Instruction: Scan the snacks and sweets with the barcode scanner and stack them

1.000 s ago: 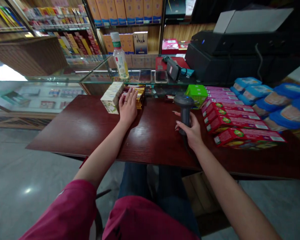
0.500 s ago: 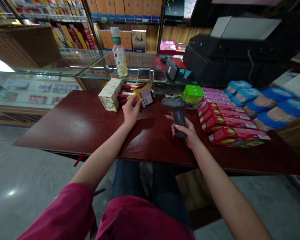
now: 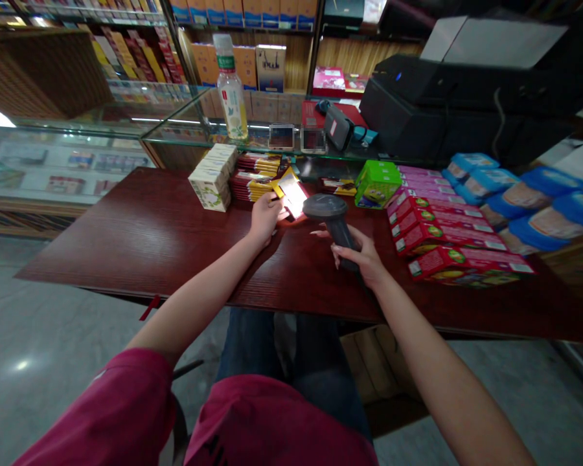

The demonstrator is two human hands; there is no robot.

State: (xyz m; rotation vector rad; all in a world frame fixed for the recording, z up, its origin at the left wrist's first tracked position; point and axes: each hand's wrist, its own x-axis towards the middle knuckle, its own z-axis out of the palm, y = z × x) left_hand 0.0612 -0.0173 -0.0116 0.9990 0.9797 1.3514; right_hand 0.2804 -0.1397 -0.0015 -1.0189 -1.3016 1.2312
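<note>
My left hand (image 3: 266,219) pinches the near edge of a flat yellow and dark red packet (image 3: 286,188), tilted so its pale labelled back faces the scanner. Bright light falls on that label and washes out its print. A black handheld barcode scanner (image 3: 339,228) is gripped in my right hand (image 3: 362,254), its head close to the packet's right side. Just beyond my left hand lie stacks of similar packets (image 3: 250,186). Left of them stands a row of white boxes (image 3: 211,181). A few more packets (image 3: 337,186) lie behind the scanner.
On the right of the brown counter (image 3: 140,239) are a green box (image 3: 376,184), red and pink boxes (image 3: 447,226) and blue-lidded tubs (image 3: 539,207). A drink bottle (image 3: 232,103) stands on the glass case behind, near a black machine (image 3: 432,123).
My left hand has brought the packet right and slightly lower, towards the scanner. The scanner's head has moved left, and its light now shines on the label.
</note>
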